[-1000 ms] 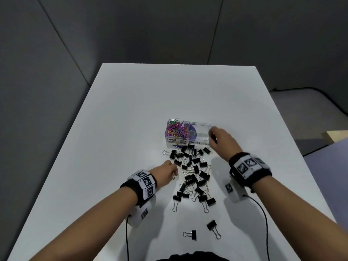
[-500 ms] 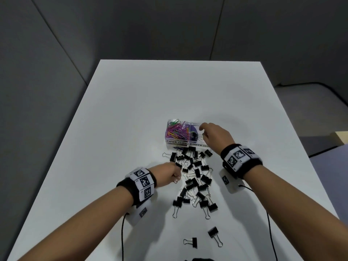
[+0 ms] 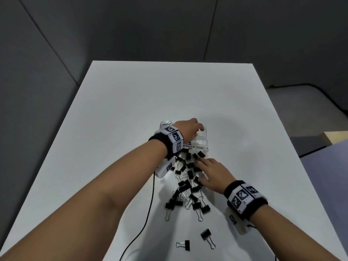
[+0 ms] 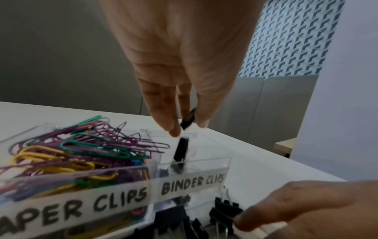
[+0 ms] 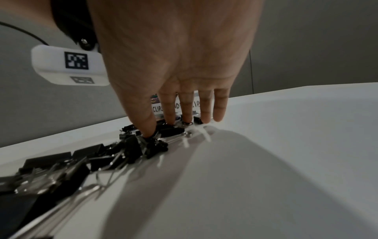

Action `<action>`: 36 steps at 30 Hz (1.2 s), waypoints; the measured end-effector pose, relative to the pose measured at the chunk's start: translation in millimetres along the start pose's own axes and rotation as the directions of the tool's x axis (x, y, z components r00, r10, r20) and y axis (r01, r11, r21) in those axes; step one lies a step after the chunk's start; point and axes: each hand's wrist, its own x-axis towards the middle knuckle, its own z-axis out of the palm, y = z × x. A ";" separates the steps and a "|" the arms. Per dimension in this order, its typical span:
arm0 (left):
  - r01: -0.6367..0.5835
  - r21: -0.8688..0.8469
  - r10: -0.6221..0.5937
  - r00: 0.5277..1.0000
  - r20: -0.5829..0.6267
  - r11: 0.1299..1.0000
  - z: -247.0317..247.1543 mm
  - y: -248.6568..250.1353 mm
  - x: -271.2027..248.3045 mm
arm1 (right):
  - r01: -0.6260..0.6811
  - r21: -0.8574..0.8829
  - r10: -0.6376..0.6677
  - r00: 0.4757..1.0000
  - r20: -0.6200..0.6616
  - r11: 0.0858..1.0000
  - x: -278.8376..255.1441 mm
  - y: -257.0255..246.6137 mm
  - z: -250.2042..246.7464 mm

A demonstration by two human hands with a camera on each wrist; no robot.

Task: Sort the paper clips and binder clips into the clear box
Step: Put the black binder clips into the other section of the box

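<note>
The clear box (image 3: 202,142) (image 4: 192,182) stands mid-table, labelled PAPER CLIPS and BINDER CLIPS. Coloured paper clips (image 4: 81,150) fill its left compartment. My left hand (image 3: 199,129) (image 4: 184,126) hangs fingers down over the binder compartment and pinches a black binder clip (image 4: 188,119). Just beneath it a second black clip (image 4: 181,150) stands tilted in that compartment. A pile of black binder clips (image 3: 188,183) (image 5: 61,165) lies on the table in front of the box. My right hand (image 3: 201,164) (image 5: 180,124) rests with straight fingers on the pile's far end.
Two stray binder clips (image 3: 186,245) (image 3: 206,234) lie near the white table's front edge. A black cable (image 3: 148,213) trails from my left wrist across the table (image 3: 113,129). Grey walls surround the table; a wooden surface (image 3: 337,137) shows at the right.
My left hand left the pile's left side and rose over the box with a clip. My right hand came back from the box down onto the pile.
</note>
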 end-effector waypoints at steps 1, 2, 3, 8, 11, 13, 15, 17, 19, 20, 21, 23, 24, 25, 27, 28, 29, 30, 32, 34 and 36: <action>-0.011 0.020 0.011 1.000 -0.010 1.000 1.5 1.5 -3.3 | 0.003 0.012 -0.003 1.000 -0.006 1.000 -0.8 0.9 2.1; -0.033 0.040 0.034 0.999 -0.033 0.999 2.5 4.1 -8.5 | 0.001 0.026 0.000 1.000 -0.021 1.000 -1.4 1.7 3.6; -0.060 0.057 0.063 0.996 -0.057 0.997 3.4 7.4 -15.4 | -0.004 0.038 0.006 0.999 -0.040 0.999 -1.5 2.3 4.5; -0.181 0.130 0.180 0.983 0.021 0.975 36.9 10.9 -56.0 | -0.025 0.042 0.026 0.999 -0.043 0.999 5.4 3.3 6.3; -0.150 0.164 0.130 0.983 0.126 0.975 68.3 -3.3 -76.9 | -0.027 0.010 0.027 1.000 0.006 1.000 9.8 1.3 7.4; -0.114 0.203 0.084 0.985 0.151 0.973 82.4 -14.5 -86.9 | -0.039 -0.027 0.040 0.999 0.028 0.999 10.9 -0.6 6.7; -0.097 0.224 0.060 0.984 0.167 0.970 88.9 -22.0 -93.4 | -0.047 -0.070 0.050 0.998 0.036 0.996 11.6 -2.5 4.2; -0.090 0.213 0.055 0.985 0.167 0.973 90.2 -25.1 -96.5 | -0.045 -0.078 0.048 0.998 0.037 0.996 12.8 -4.6 1.7; -0.055 0.210 0.024 0.989 0.146 0.976 89.3 -25.6 -97.0 | -0.037 -0.065 0.040 0.999 0.034 0.997 13.5 -6.8 -0.4; -0.019 0.213 -0.009 0.992 0.129 0.977 88.6 -25.8 -97.0 | -0.035 -0.058 0.036 0.999 0.024 0.998 13.5 -7.7 -1.0; 0.026 0.210 -0.051 0.992 0.116 0.977 87.9 -26.4 -96.7 | -0.034 -0.052 0.034 0.999 0.009 0.998 13.5 -8.6 -1.6; 0.111 0.178 -0.134 0.984 0.121 0.978 87.6 -28.6 -96.0 | -0.043 -0.048 0.042 0.999 -0.025 0.998 13.5 -10.0 -2.9; 0.140 0.160 -0.162 0.978 0.134 0.977 87.5 -29.8 -95.8 | -0.056 -0.049 0.054 0.998 -0.030 0.997 13.7 -10.4 -3.6; 0.157 0.149 -0.179 0.973 0.148 0.976 87.1 -30.5 -95.9 | -0.072 -0.053 0.071 0.997 -0.020 0.996 14.0 -10.7 -4.1; 0.167 0.140 -0.190 0.968 0.166 0.976 85.4 -30.3 -96.5 | -0.107 -0.068 0.110 0.993 0.038 0.992 14.6 -10.6 -3.8; 0.168 0.135 -0.190 0.968 0.166 0.976 85.1 -29.7 -96.5 | -0.121 -0.070 0.126 0.989 0.072 0.990 14.7 -10.8 -3.1; 0.168 0.129 -0.188 0.969 0.163 0.977 85.4 -29.3 -96.4 | -0.130 -0.062 0.136 0.986 0.097 0.990 14.4 -11.6 -2.6; 0.165 0.124 -0.183 0.970 0.157 0.979 86.0 -28.9 -96.2 | -0.134 -0.047 0.138 0.985 0.107 0.990 14.2 -12.7 -1.9; 0.150 0.114 -0.165 0.976 0.142 0.982 87.7 -27.9 -95.7 | -0.124 -0.015 0.125 0.990 0.071 0.992 14.8 -15.5 -1.1; 0.135 0.107 -0.148 0.980 0.130 0.985 88.1 -26.1 -95.6 | -0.115 0.000 0.115 0.993 0.016 0.993 16.2 -18.4 -1.3; 0.133 0.083 -0.142 0.982 0.125 0.988 87.4 -24.9 -94.0 | -0.134 0.009 0.134 0.991 0.015 0.991 18.5 -20.0 -1.9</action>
